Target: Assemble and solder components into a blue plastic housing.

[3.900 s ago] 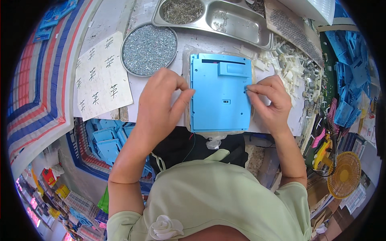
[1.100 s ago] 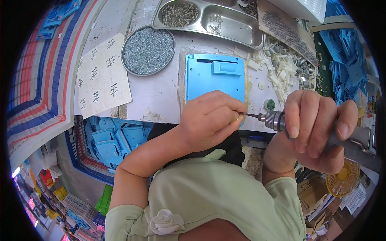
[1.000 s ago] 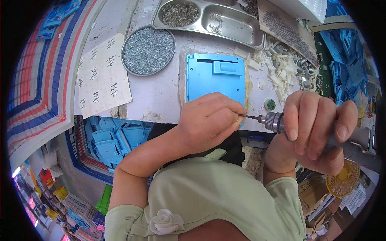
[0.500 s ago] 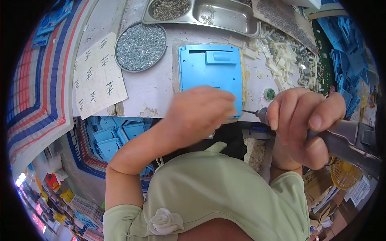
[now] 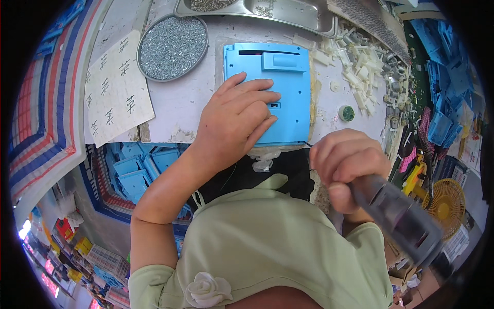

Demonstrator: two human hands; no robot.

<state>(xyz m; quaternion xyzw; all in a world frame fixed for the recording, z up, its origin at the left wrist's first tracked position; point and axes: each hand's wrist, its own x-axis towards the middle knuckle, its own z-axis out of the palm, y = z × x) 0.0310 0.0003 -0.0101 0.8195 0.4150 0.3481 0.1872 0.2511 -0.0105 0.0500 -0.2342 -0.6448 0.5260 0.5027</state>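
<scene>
- Blue plastic housing (image 5: 288, 103) is steadied by left hand (image 5: 239, 116), fingers parted.
- Power screwdriver (image 5: 399, 216) is clamped in curled right hand (image 5: 350, 162).
- Screwdriving seems underway, bit (image 5: 307, 144) alignment seemingly needed.

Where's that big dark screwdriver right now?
At the head view's lower right, the screwdriver is in the right hand, its tip near the lower right corner of the blue panel.

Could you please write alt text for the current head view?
A person's left hand rests on a blue panel; the right hand holds a dark power driver, its tip near the panel's lower right corner. A dish of metal parts sits upper left.
</scene>
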